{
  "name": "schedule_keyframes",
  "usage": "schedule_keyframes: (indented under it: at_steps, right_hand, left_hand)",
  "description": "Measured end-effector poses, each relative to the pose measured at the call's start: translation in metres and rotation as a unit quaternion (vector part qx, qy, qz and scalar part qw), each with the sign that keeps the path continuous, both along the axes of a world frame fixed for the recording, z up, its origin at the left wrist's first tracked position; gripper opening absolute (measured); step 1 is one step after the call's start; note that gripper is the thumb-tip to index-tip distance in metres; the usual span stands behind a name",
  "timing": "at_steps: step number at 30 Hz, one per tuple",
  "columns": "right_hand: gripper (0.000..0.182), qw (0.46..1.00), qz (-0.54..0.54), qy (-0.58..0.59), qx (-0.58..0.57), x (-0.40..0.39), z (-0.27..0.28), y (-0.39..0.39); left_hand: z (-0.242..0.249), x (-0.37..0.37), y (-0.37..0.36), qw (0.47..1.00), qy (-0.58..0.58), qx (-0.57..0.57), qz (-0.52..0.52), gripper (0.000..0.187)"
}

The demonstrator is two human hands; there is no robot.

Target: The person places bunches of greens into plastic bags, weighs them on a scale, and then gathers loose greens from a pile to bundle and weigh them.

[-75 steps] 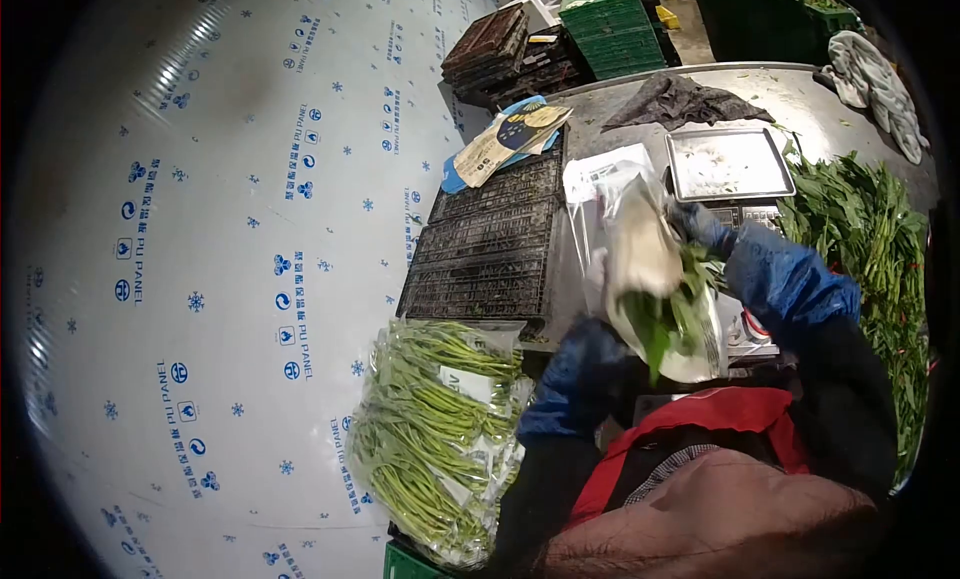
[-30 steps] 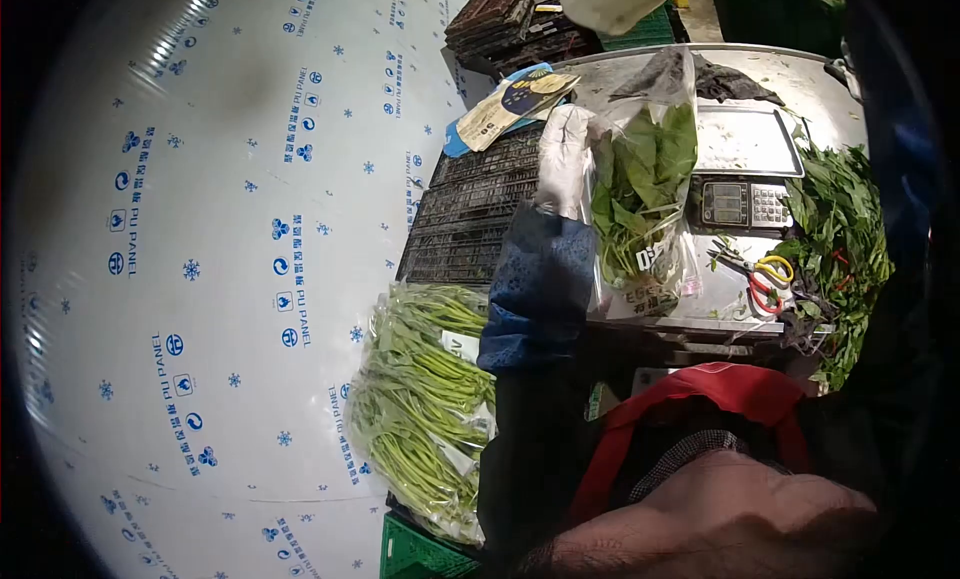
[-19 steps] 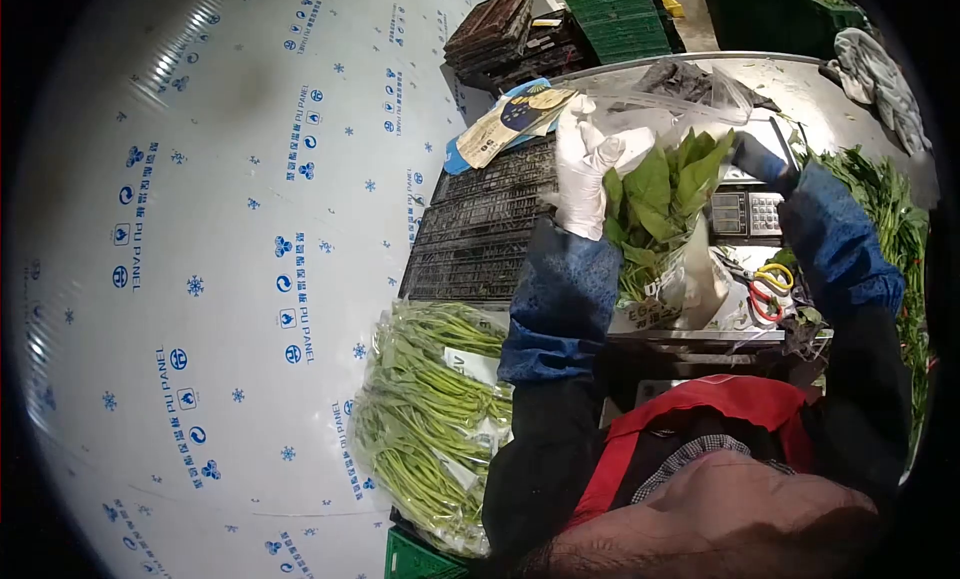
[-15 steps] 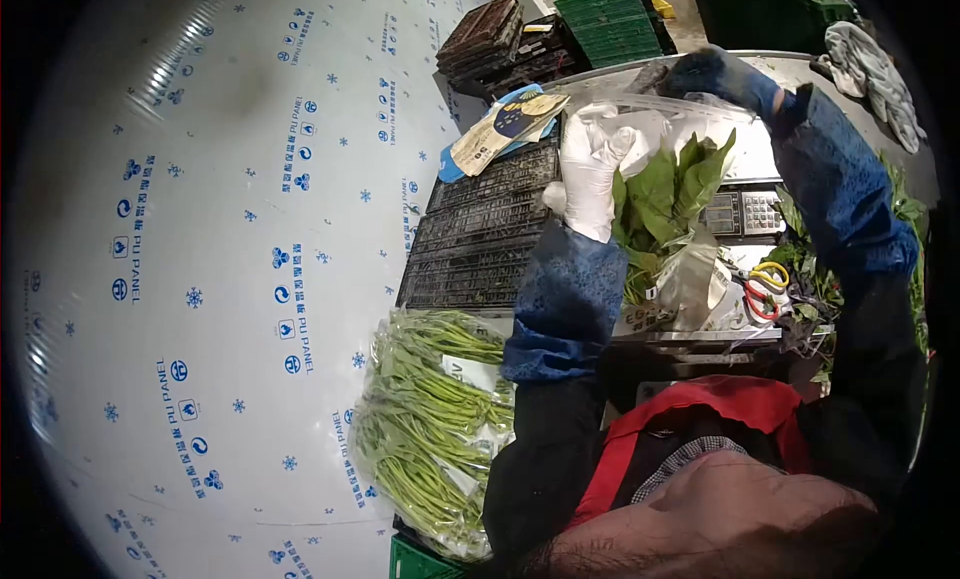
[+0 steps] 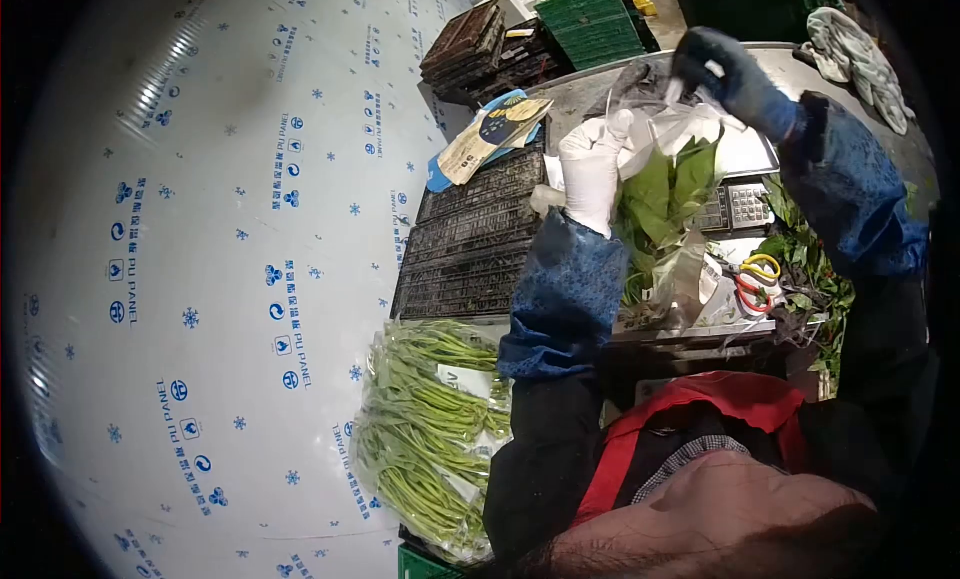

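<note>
A clear plastic bag [image 5: 676, 269] of broad green leaves [image 5: 665, 194] stands tilted in front of me. My left hand [image 5: 592, 169], in a white glove, is closed around the gathered upper part of the bag. My right hand [image 5: 730, 79], in a dark blue glove, is curled at the far side of the bag's mouth, its fingers pinched on the clear film; the fingertips are partly hidden. A dark, ring-like thing [image 5: 628, 87] lies just beyond the film. Close by are a scale with a keypad [image 5: 748, 207] and red-and-yellow-handled scissors [image 5: 755, 284].
Bagged green stems [image 5: 430, 429] lie at the lower left, below black crates [image 5: 465, 239] with printed paper bags [image 5: 495, 137] on top. Loose greens [image 5: 825, 309] are at the right. Green crates [image 5: 590, 24] and a grey cloth [image 5: 858, 69] stand farther back. A white panel wall [image 5: 220, 279] runs along the left.
My right hand has turned and its fingers have curled; the film stretched between my hands has slackened and bunched. My left hand stays closed on the bag. The view has shifted slightly.
</note>
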State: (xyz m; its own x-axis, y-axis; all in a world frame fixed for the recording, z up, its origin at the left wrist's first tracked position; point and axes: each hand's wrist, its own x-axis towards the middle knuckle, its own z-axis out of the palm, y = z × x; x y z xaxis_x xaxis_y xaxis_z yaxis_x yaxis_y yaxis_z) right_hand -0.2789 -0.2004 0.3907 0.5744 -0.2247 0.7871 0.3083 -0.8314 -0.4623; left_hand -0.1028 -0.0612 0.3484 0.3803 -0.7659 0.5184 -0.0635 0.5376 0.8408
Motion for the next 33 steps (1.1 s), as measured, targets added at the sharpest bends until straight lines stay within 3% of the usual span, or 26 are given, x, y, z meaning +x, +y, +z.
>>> schedule_keyframes:
  at_steps: [2, 4, 5, 8, 11, 14, 16, 17, 19, 21, 22, 24, 25, 28, 33]
  right_hand:
    - [0.019, 0.99, -0.069, -0.013, 0.126, -0.061, -0.025, -0.041]
    - [0.023, 0.972, -0.121, 0.057, 0.192, -0.115, -0.067, -0.076]
    - [0.025, 0.962, -0.129, 0.118, 0.212, -0.132, -0.092, -0.084]
    - [0.031, 0.92, -0.073, 0.308, 0.231, -0.143, -0.15, -0.083]
    - [0.036, 0.901, 0.006, 0.377, 0.216, -0.12, -0.167, -0.064]
    - [0.042, 0.909, 0.055, 0.32, 0.261, -0.104, -0.158, -0.075]
    - [0.046, 0.926, 0.094, 0.202, 0.305, -0.079, -0.14, -0.084]
    - [0.041, 0.949, 0.076, 0.133, 0.274, -0.048, -0.103, -0.058]
    - [0.039, 0.927, 0.146, 0.083, 0.336, 0.004, -0.076, -0.051]
    - [0.041, 0.867, 0.248, 0.094, 0.422, 0.049, -0.084, -0.072]
    - [0.038, 0.859, 0.297, 0.1, 0.406, 0.066, -0.077, -0.064]
    - [0.031, 0.874, 0.212, 0.045, 0.435, 0.109, -0.078, -0.078]
    - [0.032, 0.863, 0.19, -0.012, 0.468, 0.134, -0.072, -0.072]
    - [0.033, 0.972, 0.01, 0.006, 0.235, 0.193, -0.033, -0.09]
    - [0.034, 0.975, 0.079, -0.038, 0.205, 0.193, 0.038, -0.042]
  left_hand:
    - [0.003, 0.006, 0.007, 0.999, -0.012, 0.005, 0.049, 0.024]
    - [0.007, 0.01, 0.02, 0.998, 0.029, -0.049, 0.014, 0.024]
    - [-0.003, 0.028, 0.019, 0.998, -0.009, -0.064, 0.025, 0.027]
    - [-0.003, 0.035, 0.024, 0.991, 0.077, -0.086, -0.062, 0.034]
    - [0.001, 0.035, 0.027, 0.994, 0.071, -0.083, -0.027, 0.036]
    - [0.002, 0.032, 0.031, 0.995, 0.065, -0.072, 0.025, 0.038]
    - [0.004, 0.035, 0.031, 0.997, 0.027, -0.072, 0.032, 0.04]
    - [0.005, 0.037, 0.031, 0.996, -0.011, -0.074, 0.043, 0.041]
    - [0.006, 0.043, 0.035, 0.994, -0.049, -0.076, 0.063, 0.043]
    - [0.008, 0.056, 0.036, 0.992, -0.053, -0.08, 0.084, 0.039]
    - [0.009, 0.068, 0.036, 0.991, -0.041, -0.081, 0.093, 0.035]
    - [0.007, 0.116, 0.032, 0.993, 0.017, -0.085, 0.08, 0.031]
    - [0.019, 0.132, 0.034, 0.99, 0.047, -0.008, 0.136, 0.035]
    - [0.048, 0.189, 0.033, 0.983, 0.026, 0.001, 0.18, 0.04]
    - [0.111, 0.183, 0.078, 0.967, 0.018, -0.038, 0.25, 0.038]
